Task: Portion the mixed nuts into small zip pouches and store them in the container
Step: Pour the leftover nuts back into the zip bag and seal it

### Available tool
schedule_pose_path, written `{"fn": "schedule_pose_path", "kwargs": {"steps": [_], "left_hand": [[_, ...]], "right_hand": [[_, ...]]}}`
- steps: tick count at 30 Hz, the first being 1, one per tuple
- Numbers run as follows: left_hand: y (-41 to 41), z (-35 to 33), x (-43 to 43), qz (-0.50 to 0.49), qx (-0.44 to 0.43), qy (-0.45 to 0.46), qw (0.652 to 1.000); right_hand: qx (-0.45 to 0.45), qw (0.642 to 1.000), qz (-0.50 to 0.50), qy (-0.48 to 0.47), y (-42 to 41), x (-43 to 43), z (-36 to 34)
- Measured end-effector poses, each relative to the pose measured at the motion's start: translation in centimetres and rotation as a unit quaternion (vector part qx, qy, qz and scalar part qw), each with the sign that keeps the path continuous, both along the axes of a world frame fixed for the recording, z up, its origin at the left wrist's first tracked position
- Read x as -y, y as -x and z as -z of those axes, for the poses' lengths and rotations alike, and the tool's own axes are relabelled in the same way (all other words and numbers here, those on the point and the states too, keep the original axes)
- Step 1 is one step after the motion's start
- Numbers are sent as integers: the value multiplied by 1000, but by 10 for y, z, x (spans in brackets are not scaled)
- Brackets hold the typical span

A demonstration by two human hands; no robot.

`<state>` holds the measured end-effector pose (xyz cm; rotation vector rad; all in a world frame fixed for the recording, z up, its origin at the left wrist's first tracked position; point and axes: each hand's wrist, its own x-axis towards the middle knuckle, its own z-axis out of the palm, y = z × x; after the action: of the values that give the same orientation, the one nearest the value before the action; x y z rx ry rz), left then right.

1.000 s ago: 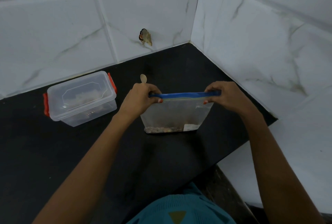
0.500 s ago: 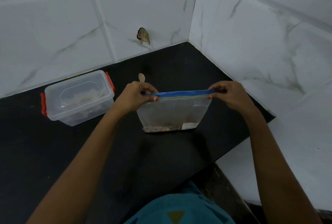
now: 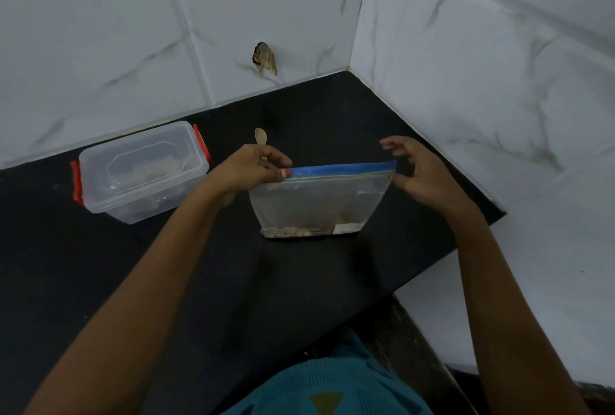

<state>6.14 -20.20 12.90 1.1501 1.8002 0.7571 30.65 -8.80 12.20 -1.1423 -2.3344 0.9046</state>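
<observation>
A clear zip pouch [image 3: 319, 205] with a blue zip strip stands upright on the black counter [image 3: 233, 281], with a thin layer of mixed nuts at its bottom. My left hand [image 3: 246, 168] pinches the left end of the strip. My right hand [image 3: 422, 175] is at the strip's right end with its fingers spread and lifted; only the thumb tip is at the corner. A clear plastic container [image 3: 143, 171] with red clips and its lid on sits to the left, with some contents dimly visible inside.
A small wooden spoon [image 3: 260, 137] lies on the counter just behind my left hand. White tiled walls close off the back and the right side. The counter ends in an edge at the lower right, over a white surface.
My right hand has loosened its pinch on the strip's right end and its fingers have spread. The left hand keeps its hold and the pouch stays upright.
</observation>
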Motion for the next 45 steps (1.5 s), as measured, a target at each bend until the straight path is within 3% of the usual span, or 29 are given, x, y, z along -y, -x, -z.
{"fn": "schedule_pose_path", "kwargs": {"steps": [3, 6, 12, 14, 16, 21, 24, 33, 40, 45], "left_hand": [[4, -4, -4, 6, 22, 47, 999], [6, -5, -6, -3, 45, 89, 995], [5, -5, -2, 12, 57, 108, 992], [4, -5, 0, 41, 2, 91, 995], [1, -5, 0, 74, -112, 63, 989], [-34, -2, 3, 95, -361, -59, 926], [-53, 9, 8, 94, -408, -83, 904], [-46, 21, 0, 110, -321, -7, 941], [-32, 28, -9, 108, -124, 41, 986], [-29, 29, -10, 96, -66, 58, 991]], "right_hand": [[-1, 991, -61, -116, 16, 13, 1], [58, 966, -143, -207, 32, 24, 13], [108, 954, -153, -233, 45, 31, 24], [97, 957, -151, -229, 47, 31, 25], [81, 963, -142, -212, 47, 31, 26], [40, 979, -125, -155, 48, 31, 24], [56, 979, -133, -145, 47, 29, 24], [70, 987, -139, 28, 47, 21, 23], [103, 980, -149, 82, 52, 11, 28], [131, 966, -210, 79, 54, 3, 28]]}}
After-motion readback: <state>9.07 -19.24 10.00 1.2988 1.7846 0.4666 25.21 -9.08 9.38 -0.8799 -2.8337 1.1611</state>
